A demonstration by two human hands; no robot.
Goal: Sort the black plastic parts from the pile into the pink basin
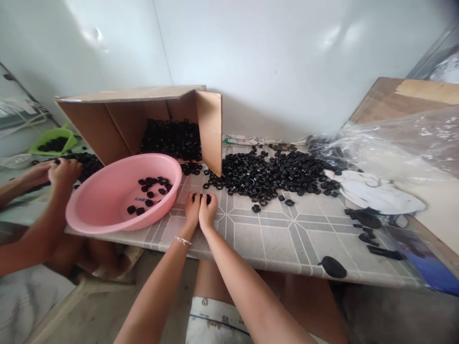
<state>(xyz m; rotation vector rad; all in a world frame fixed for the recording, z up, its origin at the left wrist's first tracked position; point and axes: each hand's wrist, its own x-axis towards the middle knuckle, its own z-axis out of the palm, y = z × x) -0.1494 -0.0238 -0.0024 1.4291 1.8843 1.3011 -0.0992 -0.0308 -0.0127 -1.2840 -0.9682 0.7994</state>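
Side by side over the table, my left hand (192,209) and my right hand (208,209) touch each other, fingers curled around small black parts (202,198) that show at the fingertips. Just left of them a pink basin (107,205) holds several black parts (150,194) on its right side. A large pile of black ring-like parts (265,174) lies to the right, beyond my hands. Behind the basin, an open cardboard box (210,129) on its side contains more black parts.
At the left, another person's hands (64,174) work near a black pile and a green basket (73,141). A white cloth (383,193), plastic sheeting (401,143), a flat black piece (333,267) and a blue object (430,270) lie on the right of the table (251,229).
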